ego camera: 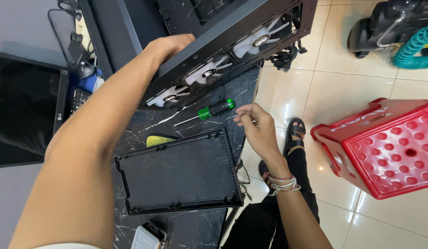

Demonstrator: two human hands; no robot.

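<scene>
Two hands — left hand [170, 45] gripping the black computer case [232, 34], right hand [255, 127] perhaps pinching something small, just beside the green screwdriver [209, 111].

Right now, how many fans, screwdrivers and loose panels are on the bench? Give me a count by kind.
White case fans, in the black computer case: 3
Green-handled screwdriver: 1
Black mesh panel: 1
Total: 5

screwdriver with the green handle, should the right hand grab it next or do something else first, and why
Probably grab it: the right hand hovers, fingers pinched, beside the screwdriver lying free on the table, while the left hand steadies the computer case.
</scene>
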